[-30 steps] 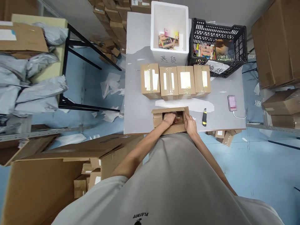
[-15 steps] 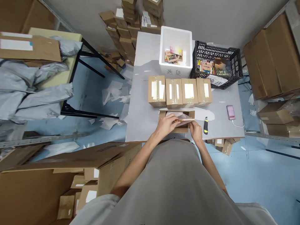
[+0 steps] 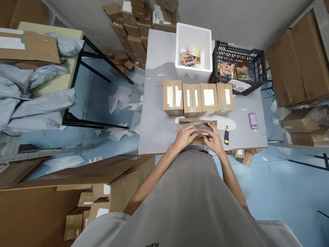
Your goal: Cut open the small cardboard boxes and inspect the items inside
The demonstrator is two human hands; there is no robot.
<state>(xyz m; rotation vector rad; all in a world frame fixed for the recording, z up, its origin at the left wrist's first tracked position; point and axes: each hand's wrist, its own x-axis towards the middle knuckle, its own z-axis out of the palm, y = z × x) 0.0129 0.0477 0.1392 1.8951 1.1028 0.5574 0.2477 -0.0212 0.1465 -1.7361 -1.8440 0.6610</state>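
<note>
An open cardboard box lies at the front edge of the grey table, with clear plastic wrap showing inside it. My left hand reaches over the box from the left, its fingers closed on a thin flat item whose kind I cannot make out. Over the right part of the box is my right hand, fingers apart, touching the same item and the wrap. Several taped boxes with white labels stand in a row just behind. A black and yellow cutter lies to the right.
A white foam bin and a black crate, both holding books or small packs, stand at the back. A phone on a cable lies at the right. A large open carton is at the lower left, by the table.
My right hand has moved from the box's right edge up and inward over it, its fingers spreading. The thin item has gone lower into the box. The view has shifted slightly.
</note>
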